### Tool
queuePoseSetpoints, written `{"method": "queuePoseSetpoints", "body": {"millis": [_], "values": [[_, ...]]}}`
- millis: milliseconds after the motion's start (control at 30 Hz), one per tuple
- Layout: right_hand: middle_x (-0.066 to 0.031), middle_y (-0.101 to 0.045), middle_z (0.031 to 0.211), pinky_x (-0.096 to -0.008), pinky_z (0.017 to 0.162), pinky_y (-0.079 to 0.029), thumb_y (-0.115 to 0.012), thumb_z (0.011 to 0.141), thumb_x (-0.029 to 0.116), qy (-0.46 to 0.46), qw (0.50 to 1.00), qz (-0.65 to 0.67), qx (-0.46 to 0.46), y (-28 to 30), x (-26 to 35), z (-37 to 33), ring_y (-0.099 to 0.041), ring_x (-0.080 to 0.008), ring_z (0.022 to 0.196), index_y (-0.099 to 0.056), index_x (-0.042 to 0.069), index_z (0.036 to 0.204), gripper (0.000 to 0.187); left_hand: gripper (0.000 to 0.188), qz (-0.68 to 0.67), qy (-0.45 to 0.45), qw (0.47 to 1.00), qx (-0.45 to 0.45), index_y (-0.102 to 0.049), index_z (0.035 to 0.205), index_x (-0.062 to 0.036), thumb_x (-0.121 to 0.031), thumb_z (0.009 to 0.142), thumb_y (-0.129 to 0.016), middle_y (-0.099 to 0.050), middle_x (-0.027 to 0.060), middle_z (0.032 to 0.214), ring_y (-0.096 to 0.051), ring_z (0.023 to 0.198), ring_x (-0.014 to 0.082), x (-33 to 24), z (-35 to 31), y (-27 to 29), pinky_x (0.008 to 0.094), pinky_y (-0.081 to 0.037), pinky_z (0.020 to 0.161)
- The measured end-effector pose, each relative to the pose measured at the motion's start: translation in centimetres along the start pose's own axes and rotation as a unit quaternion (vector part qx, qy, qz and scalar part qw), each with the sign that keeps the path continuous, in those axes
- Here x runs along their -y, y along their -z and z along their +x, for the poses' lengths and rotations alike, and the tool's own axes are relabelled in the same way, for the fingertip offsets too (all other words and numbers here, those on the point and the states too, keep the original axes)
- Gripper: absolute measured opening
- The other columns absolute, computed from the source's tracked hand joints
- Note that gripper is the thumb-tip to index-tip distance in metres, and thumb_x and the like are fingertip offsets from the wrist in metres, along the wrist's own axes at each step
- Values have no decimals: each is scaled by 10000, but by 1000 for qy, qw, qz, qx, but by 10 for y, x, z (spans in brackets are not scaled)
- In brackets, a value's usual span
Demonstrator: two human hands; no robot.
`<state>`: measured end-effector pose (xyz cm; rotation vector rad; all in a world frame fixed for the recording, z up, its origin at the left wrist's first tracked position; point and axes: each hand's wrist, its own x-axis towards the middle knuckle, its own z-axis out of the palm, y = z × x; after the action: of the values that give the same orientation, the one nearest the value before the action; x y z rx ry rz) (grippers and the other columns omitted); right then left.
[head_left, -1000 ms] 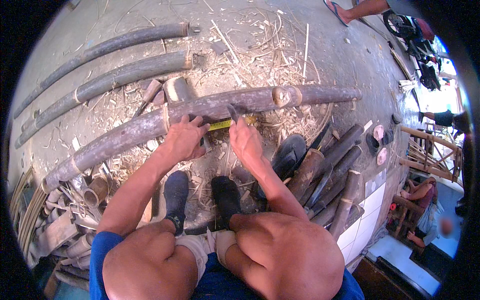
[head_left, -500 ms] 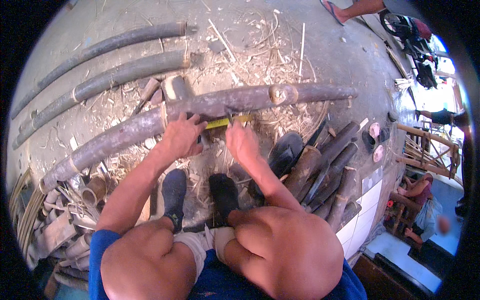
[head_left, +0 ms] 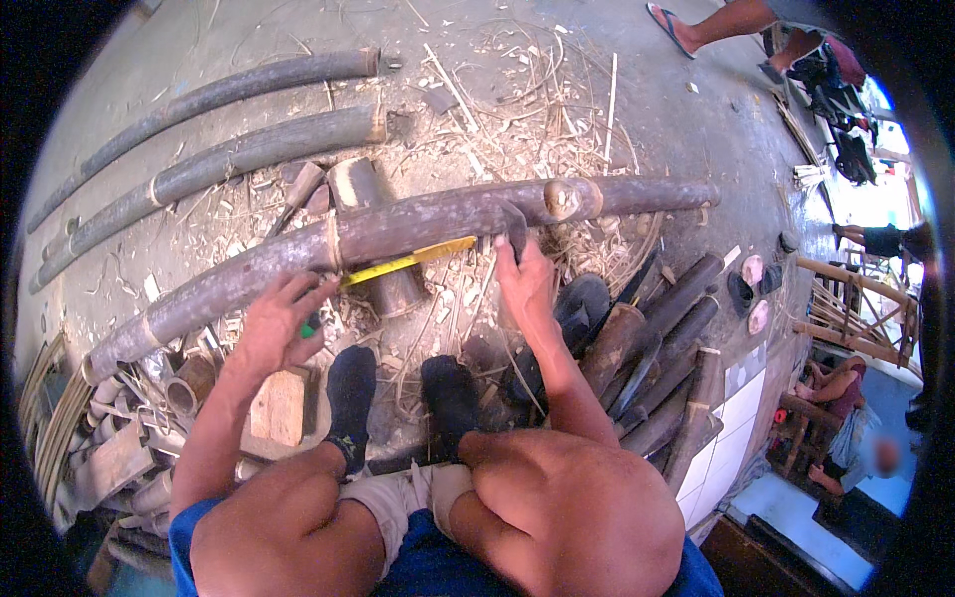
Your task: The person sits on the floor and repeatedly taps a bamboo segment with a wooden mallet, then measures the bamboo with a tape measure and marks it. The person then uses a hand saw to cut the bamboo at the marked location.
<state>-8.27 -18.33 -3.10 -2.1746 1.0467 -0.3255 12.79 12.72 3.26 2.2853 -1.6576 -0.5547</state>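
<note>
A long dark bamboo pole [head_left: 428, 221] lies crosswise in front of me, over a short thick log [head_left: 398, 289]. Closed around a tape measure [head_left: 310, 326], my left hand [head_left: 271, 326] stays just on the near side of the pole; its green case shows only partly behind the fingers. A yellow blade [head_left: 413, 259] runs out from it to the right, along the pole's near side. My right hand [head_left: 527, 279] grips a dark knife [head_left: 514, 221], its blade up against the pole near a pale cut knot [head_left: 563, 199]. The knife's handle is hidden in the fist.
Two more bamboo poles [head_left: 269, 134] lie at the far left. Wood shavings [head_left: 517, 119] litter the floor. Bamboo pieces [head_left: 657, 318] are heaped at right, near white tiles [head_left: 721, 423]. A wood block [head_left: 279, 408] stands by my left foot. Another person's leg [head_left: 731, 22] shows at top right.
My left hand has drawn back left and nearer, away from the pole. My right hand has moved right with the knife. More of the yellow tape shows, and the log below is uncovered.
</note>
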Motion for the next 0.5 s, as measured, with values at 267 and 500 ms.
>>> {"method": "queuePoseSetpoints", "body": {"millis": [267,500], "values": [[-3,-632,711,-281,589,-487,-651,1028,202,-26,973,210,96,-46,20,7,-596,-82,626,-707,-2,1141,240,794,24,35,999,-1,-581,1471,-134,-167,698,-757,-605,143,1314,-580,1129,381,15,-18,11,468,-531,1004],[-7,-650,717,-270,578,-493,-668,1004,148,-78,965,235,88,-50,28,18,-606,-87,614,-703,-24,1126,213,754,20,22,999,-13,-580,1468,-130,-179,735,-748,-600,148,1325,-582,1127,383,23,-8,11,476,-521,1007]]}}
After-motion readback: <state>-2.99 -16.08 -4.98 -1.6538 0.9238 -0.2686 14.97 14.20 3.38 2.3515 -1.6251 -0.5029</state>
